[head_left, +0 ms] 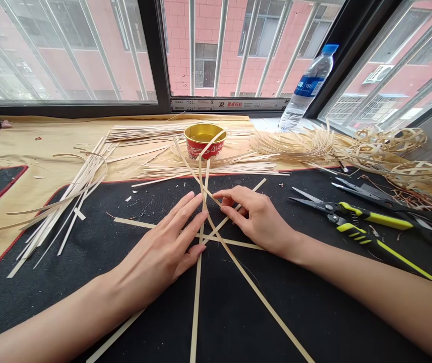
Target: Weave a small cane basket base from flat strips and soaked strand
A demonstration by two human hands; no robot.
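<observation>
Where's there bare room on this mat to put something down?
Mostly bare black mat lies between the long diagonal strip and right forearm, and between the left forearm and loose strips. It's crowded around the red tin and yellow-handled snips.

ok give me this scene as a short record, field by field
left grip: fingers extended, at the crossed strips
right grip: thumb and forefinger closed on one strip
surface: black mat, red edging
tools, right: yellow-handled snips, scissors
behind: red bowl, gold inside
near window: bottle, blue cap
</observation>
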